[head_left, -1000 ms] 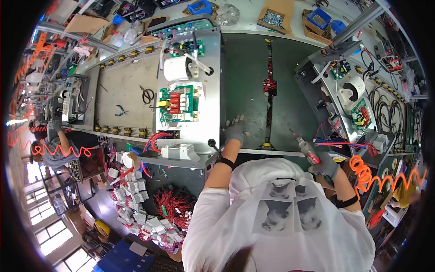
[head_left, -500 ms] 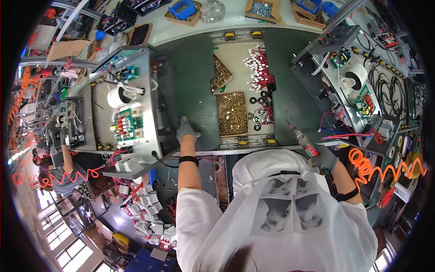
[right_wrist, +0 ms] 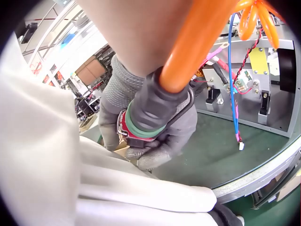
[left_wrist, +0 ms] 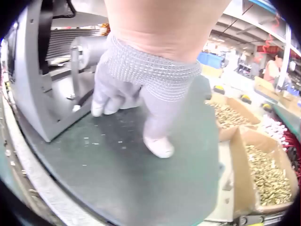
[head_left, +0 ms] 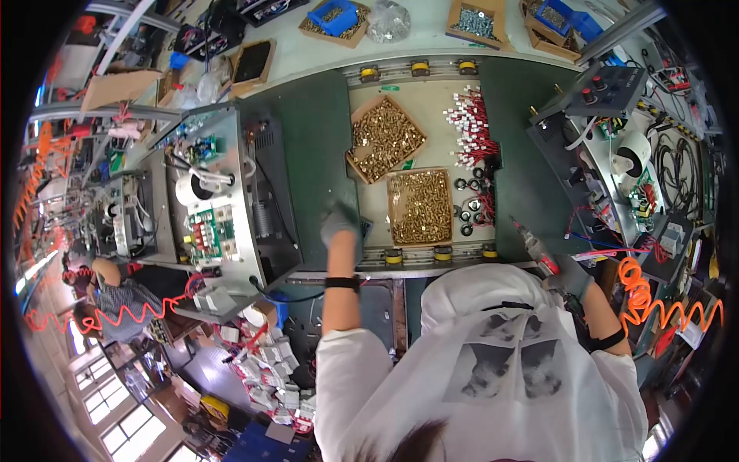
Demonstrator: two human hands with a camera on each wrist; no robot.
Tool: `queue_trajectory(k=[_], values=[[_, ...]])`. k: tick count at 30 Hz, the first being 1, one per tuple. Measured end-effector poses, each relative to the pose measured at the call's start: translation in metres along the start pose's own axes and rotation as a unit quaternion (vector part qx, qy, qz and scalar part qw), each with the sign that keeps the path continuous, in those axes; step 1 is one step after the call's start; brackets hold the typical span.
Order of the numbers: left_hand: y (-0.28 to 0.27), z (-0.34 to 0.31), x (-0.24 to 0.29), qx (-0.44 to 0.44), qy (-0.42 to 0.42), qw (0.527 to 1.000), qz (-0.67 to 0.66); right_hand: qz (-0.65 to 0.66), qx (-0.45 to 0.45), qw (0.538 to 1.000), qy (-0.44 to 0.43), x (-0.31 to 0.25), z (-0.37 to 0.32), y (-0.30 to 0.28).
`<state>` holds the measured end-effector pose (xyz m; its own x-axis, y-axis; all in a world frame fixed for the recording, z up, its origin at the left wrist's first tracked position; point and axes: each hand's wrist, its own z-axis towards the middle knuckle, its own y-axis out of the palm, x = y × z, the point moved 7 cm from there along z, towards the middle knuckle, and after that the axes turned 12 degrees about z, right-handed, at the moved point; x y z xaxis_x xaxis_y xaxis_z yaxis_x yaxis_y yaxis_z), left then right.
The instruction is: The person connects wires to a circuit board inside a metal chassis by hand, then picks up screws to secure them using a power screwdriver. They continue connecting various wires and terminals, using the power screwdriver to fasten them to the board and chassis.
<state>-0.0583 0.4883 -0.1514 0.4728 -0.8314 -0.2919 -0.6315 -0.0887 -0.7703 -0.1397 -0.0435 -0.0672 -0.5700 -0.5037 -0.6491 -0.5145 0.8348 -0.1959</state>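
Note:
My gloved left hand (head_left: pixel 339 222) is over the left green board (head_left: pixel 312 169), near its right edge; in the left wrist view the hand (left_wrist: pixel 136 99) has its thumb spread from the other fingers, fingertips down at the board (left_wrist: pixel 127 174), holding nothing. Left of it stands a metal chassis with circuit boards (head_left: pixel 245 223). My gloved right hand (head_left: pixel 568 277) grips a red and grey power driver (head_left: pixel 542 256), its bit pointing up and left. The right wrist view shows the fingers of that hand (right_wrist: pixel 155 136) curled round the tool, below an orange hose (right_wrist: pixel 200 42).
Two boxes of brass-coloured fasteners (head_left: pixel 420 206) lie between the green boards, beside red-wired white connectors (head_left: pixel 471 127) and black rings. Another chassis (head_left: pixel 573 165) stands on the right. Screw boxes (head_left: pixel 475 23) line the back, and an orange coiled hose (head_left: pixel 635 285) hangs at right.
The left chassis and its board have moved left, uncovering the fastener boxes and connectors. My left hand moved left with them, and a gap now separates it from the chassis. The right hand keeps its grip.

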Motion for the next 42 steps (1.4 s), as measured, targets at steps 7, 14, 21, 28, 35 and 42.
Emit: queue_trajectory(k=[7,14,21,28,35,42], values=[[-0.018,0.06,0.134,0.076,0.158,0.95,-0.257,-0.017,0.035,0.999,0.035,-0.008,-0.007,-0.002],[-0.025,0.094,0.143,0.066,0.172,0.972,-0.148,0.047,0.076,0.99,0.109,0.036,-0.012,-0.004],[-0.012,0.111,0.133,-0.008,0.171,0.96,-0.222,0.047,0.065,0.982,0.17,0.016,-0.02,0.018],[-0.033,0.114,0.118,0.048,0.133,0.903,-0.406,0.094,0.052,0.974,0.202,0.035,-0.025,0.032],[-0.017,0.129,0.125,-0.176,0.151,0.553,-0.8,0.089,0.11,0.987,0.082,0.047,-0.016,0.021],[-0.04,0.086,0.129,-0.298,0.285,0.294,-0.862,0.112,0.069,0.986,0.102,0.049,-0.018,0.015]])
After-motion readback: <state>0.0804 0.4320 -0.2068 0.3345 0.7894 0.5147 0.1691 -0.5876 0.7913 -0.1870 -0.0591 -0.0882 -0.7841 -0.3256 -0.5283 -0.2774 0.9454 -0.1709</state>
